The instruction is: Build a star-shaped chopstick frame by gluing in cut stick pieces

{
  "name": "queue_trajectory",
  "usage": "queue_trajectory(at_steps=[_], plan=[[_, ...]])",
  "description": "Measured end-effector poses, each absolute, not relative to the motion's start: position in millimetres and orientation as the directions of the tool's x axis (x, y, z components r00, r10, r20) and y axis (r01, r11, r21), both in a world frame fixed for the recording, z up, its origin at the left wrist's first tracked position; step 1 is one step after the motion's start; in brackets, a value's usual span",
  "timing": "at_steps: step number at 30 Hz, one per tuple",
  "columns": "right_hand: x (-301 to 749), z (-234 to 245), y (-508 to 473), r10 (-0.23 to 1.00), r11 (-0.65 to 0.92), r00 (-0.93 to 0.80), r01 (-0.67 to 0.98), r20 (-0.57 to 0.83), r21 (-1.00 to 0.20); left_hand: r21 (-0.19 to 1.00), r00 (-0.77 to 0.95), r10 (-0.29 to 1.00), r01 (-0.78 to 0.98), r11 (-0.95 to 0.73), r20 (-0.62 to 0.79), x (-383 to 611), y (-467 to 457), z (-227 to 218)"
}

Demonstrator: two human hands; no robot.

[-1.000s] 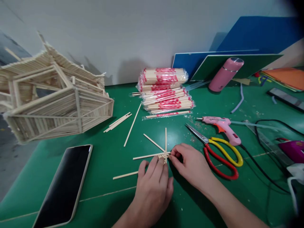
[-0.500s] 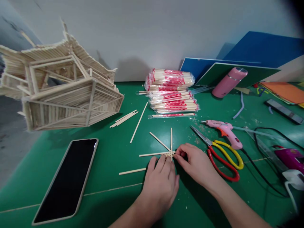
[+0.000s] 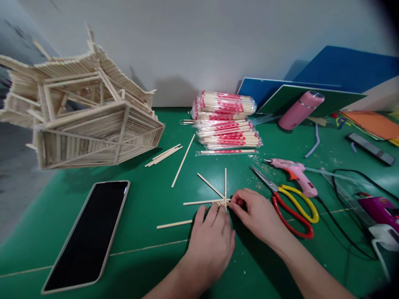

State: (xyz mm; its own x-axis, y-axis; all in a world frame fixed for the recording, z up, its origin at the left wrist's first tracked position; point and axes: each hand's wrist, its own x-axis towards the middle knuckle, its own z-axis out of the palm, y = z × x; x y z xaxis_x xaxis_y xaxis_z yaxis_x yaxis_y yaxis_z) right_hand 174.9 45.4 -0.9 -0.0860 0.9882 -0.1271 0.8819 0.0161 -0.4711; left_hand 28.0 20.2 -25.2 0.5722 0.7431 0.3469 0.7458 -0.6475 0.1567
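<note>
On the green table [image 3: 143,207] three thin wooden sticks [image 3: 205,202] fan out from one meeting point. My left hand [image 3: 212,238] lies palm down, its fingers stretched flat over the sticks' joined ends. My right hand [image 3: 255,214] pinches the same joint from the right with thumb and fingertips. One more loose stick [image 3: 173,224] lies just left of my left hand.
A stick-built house model [image 3: 87,120] stands at the left, a black phone [image 3: 89,234] in front of it. Packs of wrapped chopsticks [image 3: 226,120] sit at the back. Red-and-yellow scissors [image 3: 289,201], a pink glue gun [image 3: 293,171], cables and a pink bottle [image 3: 301,110] are on the right.
The view has swung slightly left and up, so everything sits further right. Both hands stay on the sticks' joint with hardly any movement.
</note>
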Motion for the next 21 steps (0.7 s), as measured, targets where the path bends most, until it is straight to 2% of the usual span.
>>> queue_trajectory(at_steps=[13, 21], plan=[[173.3, 2.6, 47.2, 0.987, 0.014, -0.088, 0.884, -0.136, -0.467, 0.145, 0.577, 0.738, 0.745, -0.651, 0.350, 27.3, 18.9, -27.6], [173.7, 0.5, 46.6, 0.991, 0.023, -0.091, 0.849, -0.103, -0.529, 0.173, 0.569, 0.751, 0.747, -0.642, 0.335, 27.7, 18.9, -27.0]])
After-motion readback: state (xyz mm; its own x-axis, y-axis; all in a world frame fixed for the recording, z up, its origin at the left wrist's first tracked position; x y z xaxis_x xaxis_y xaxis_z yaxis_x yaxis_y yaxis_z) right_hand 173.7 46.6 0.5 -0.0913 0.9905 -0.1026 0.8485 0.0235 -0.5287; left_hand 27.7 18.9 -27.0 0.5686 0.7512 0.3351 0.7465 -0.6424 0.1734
